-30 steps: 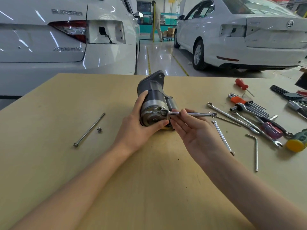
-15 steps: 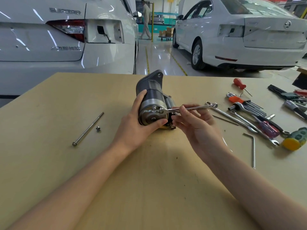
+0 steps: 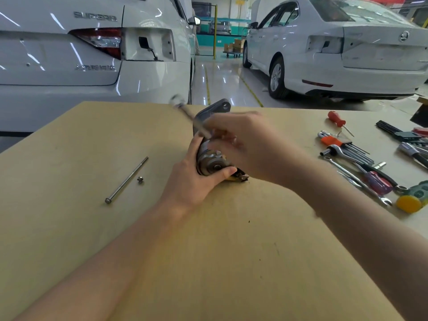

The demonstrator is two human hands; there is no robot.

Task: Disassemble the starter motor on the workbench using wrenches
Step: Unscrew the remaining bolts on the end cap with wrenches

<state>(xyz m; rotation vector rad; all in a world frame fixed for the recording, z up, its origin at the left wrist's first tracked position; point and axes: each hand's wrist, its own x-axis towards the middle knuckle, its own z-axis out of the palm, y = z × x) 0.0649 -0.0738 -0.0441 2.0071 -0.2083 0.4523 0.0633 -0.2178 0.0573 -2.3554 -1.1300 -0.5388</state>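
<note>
Starter motor [image 3: 209, 156] gripped between both hands, wrench [image 3: 192, 120] apparently in right.

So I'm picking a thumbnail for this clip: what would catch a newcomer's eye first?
The two hands mid-bench: the left hand grips the starter motor while the right hand holds a blurred wrench slanting up to the left. Next, the pile of tools at the right edge, and the long bolt lying alone to the left. Two white cars fill the background.
</note>
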